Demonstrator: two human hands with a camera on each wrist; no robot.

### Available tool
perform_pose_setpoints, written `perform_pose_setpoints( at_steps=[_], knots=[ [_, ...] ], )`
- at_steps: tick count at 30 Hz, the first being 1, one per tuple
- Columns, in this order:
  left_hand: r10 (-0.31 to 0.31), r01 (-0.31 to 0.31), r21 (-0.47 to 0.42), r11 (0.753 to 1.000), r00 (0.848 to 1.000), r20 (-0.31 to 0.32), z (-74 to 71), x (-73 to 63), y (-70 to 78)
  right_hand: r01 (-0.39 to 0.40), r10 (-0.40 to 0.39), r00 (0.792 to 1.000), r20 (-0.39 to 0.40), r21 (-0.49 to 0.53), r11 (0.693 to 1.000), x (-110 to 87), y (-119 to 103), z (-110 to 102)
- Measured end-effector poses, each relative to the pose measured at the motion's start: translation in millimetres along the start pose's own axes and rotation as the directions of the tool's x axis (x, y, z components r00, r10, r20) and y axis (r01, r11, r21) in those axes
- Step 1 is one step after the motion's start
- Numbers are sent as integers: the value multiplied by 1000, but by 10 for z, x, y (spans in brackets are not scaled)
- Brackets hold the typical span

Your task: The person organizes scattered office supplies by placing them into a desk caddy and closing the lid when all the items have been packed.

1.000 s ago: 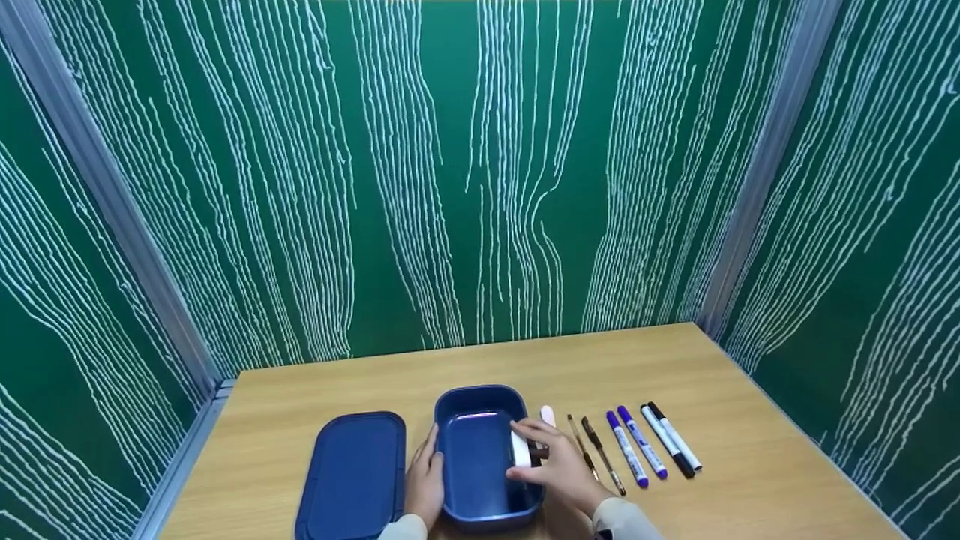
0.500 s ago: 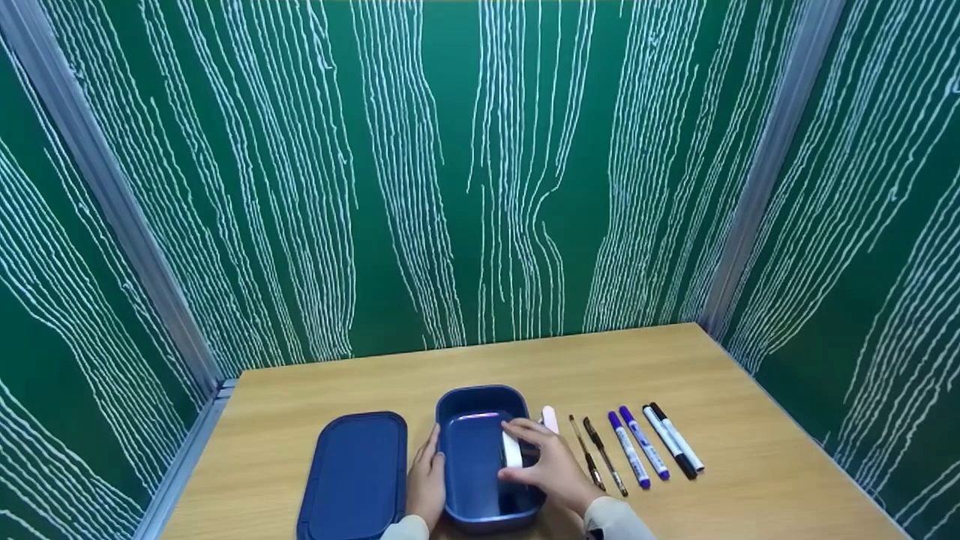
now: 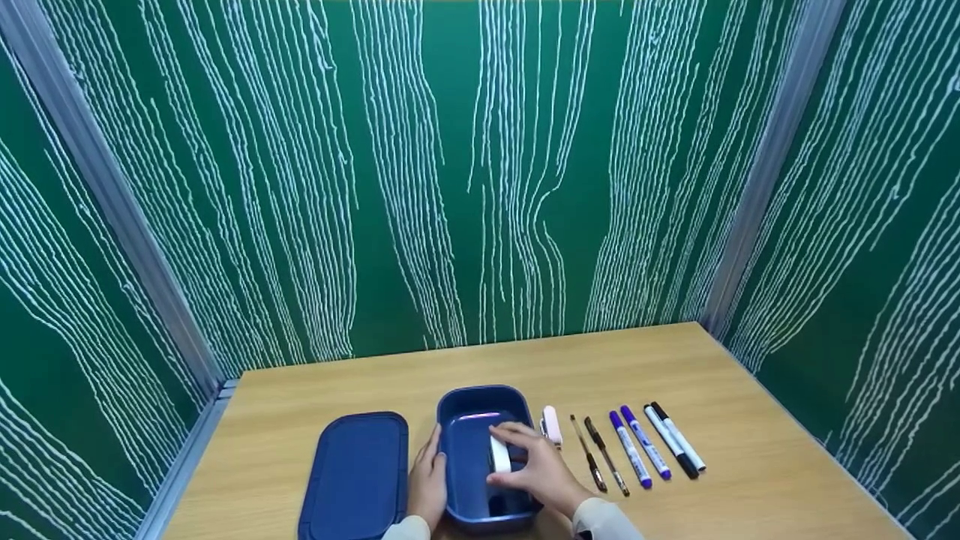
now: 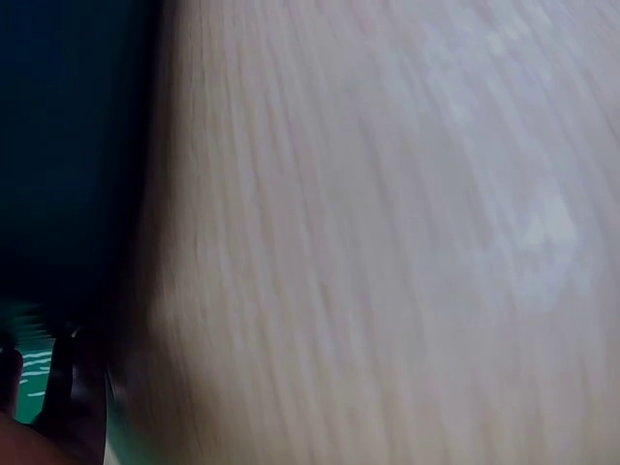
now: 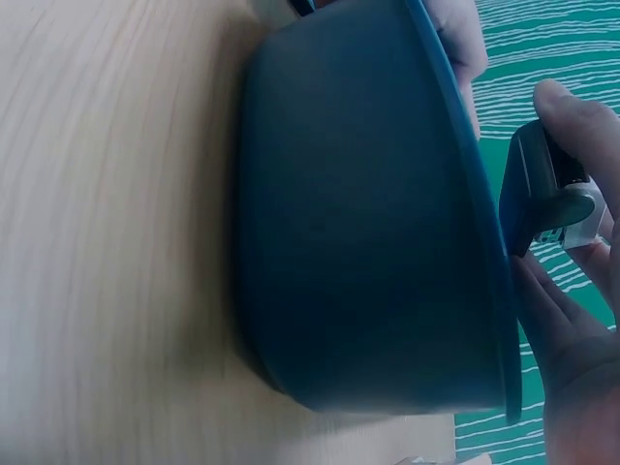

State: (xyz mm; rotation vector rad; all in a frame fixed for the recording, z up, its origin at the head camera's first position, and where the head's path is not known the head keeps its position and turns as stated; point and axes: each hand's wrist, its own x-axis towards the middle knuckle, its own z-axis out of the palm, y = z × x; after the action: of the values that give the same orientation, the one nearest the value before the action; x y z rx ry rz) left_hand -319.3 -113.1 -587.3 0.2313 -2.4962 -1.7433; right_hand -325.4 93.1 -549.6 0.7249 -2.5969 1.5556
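Observation:
A deep blue lunch box (image 3: 471, 439), uncovered, stands on the table at the front middle in the head view. My left hand (image 3: 426, 484) rests along its left outer side with the fingers fairly straight. Over the right half of the box, my right hand (image 3: 546, 474) pinches a small black-and-white object (image 3: 499, 454) between thumb and fingers. In the right wrist view this object (image 5: 531, 184) shows a dark rounded plate, a dark knob and a white part above the rim; its kind is unclear. The left wrist view shows mostly blurred wood.
The blue lid (image 3: 356, 472) lies left of the box. To the right lie a pink stapler-like item (image 3: 551, 426), two slim pens (image 3: 606, 454), two purple-capped markers (image 3: 631, 450) and two black-and-white markers (image 3: 669, 441). Green walls surround the wooden table (image 3: 600, 360).
My right hand has moved left, bringing the black-and-white object from the box's right rim further over its inside. More of the pink item shows. My left hand stays at the box's side.

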Motion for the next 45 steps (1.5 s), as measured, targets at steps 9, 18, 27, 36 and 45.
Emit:
perform_pose_setpoints(
  at_steps=[9, 18, 27, 36, 45],
  knots=[
    [12, -12, 4, 1000, 1000, -24, 8, -8, 12, 28, -28, 1000, -8, -47, 999, 14, -3, 88],
    [60, -59, 20, 998, 997, -51, -9, -20, -8, 156, -161, 986, -33, -135, 979, 29, -4, 221],
    [33, -32, 27, 999, 999, -37, -5, -6, -8, 126, -127, 992, 3, -109, 986, 49, -18, 292],
    [31, -30, 20, 999, 999, -39, 17, -15, -22, 78, -75, 996, 43, -85, 993, 79, 28, 368],
    [46, -46, 4, 999, 997, -63, 14, -10, -7, 87, -69, 989, 128, -138, 987, 142, 58, 412]
  ],
)
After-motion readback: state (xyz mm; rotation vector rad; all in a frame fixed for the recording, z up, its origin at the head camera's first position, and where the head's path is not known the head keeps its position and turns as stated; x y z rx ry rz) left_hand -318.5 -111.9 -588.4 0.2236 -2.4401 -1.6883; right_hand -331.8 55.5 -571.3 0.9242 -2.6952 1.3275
